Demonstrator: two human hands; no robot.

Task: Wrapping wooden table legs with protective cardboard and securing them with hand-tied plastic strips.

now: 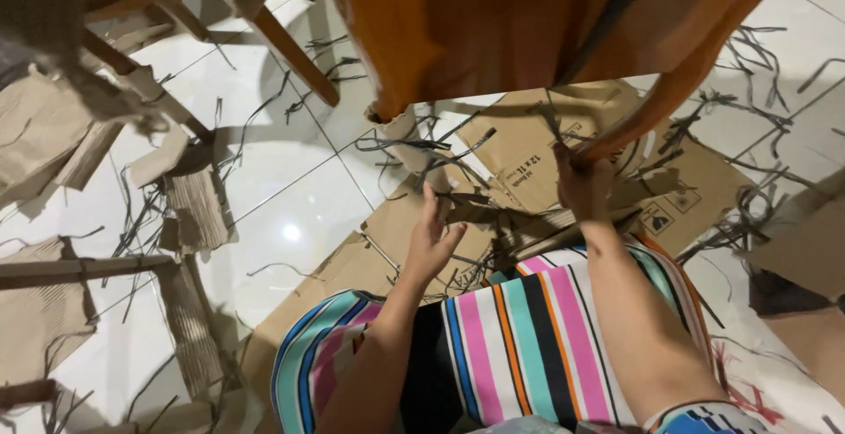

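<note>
Below the head camera, at 6 o'clock, striped lap (519, 346), both forearms reaching forward to 12. Right hand (581, 189) clenched around the lower end of an orange strap (656, 104) that runs up toward 1 o'clock into a big orange sheet (475, 20) at the top of view. Some dark strips (440, 165) seem caught near that grip too; cannot tell if they are inside the fist. Left hand (431, 240) released, fingers spread and pointing to 12, hovering just over flattened cardboard (528, 157), holding nothing.

Cardboard lies on white floor tiles (282, 205), ahead of the knees, dark strips scattered over it and out to 3 o'clock. More torn cardboard bits (189, 209) at 9 o'clock, near wooden legs (295, 55) at 11.

Handling, judged by look: strap seems thin, light and limp under no load, taut now; likely tough along its length. Best held near the end, wrapped in a full fist, as the right hand has it. Dark strips look flimsy, springy and easy to tangle; pinch near one end. Cardboard looks light, stiff when flat and tearable at the edges; take it by an edge.
</note>
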